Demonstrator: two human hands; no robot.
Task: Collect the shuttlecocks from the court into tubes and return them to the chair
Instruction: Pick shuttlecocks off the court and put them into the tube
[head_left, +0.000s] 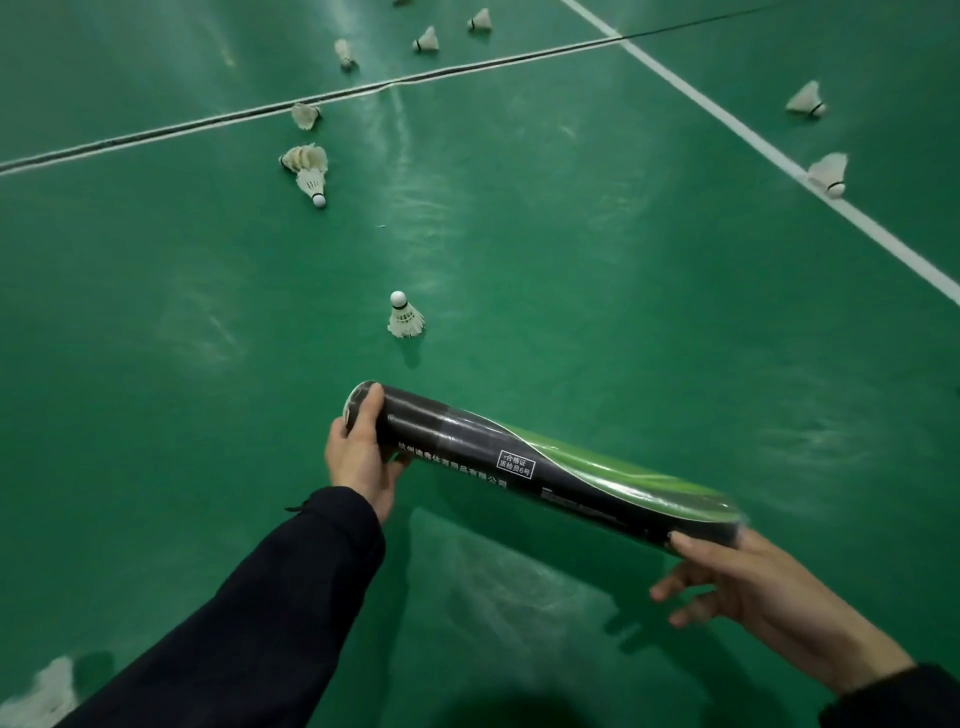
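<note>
Green court (571, 286), Chinese-labelled tube (545, 467)

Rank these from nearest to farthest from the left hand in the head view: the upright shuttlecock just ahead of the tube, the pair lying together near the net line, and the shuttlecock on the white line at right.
1. Upright shuttlecock, just ahead of the left hand.
2. Pair of shuttlecocks, farther ahead, slightly left.
3. Shuttlecock on the white line, far right.

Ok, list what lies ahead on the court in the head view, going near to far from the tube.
Tube held in both hands, lone shuttlecock standing cork up, pair of shuttlecocks, shuttlecock by the net's bottom edge, net's bottom edge, shuttlecocks beyond it.
</note>
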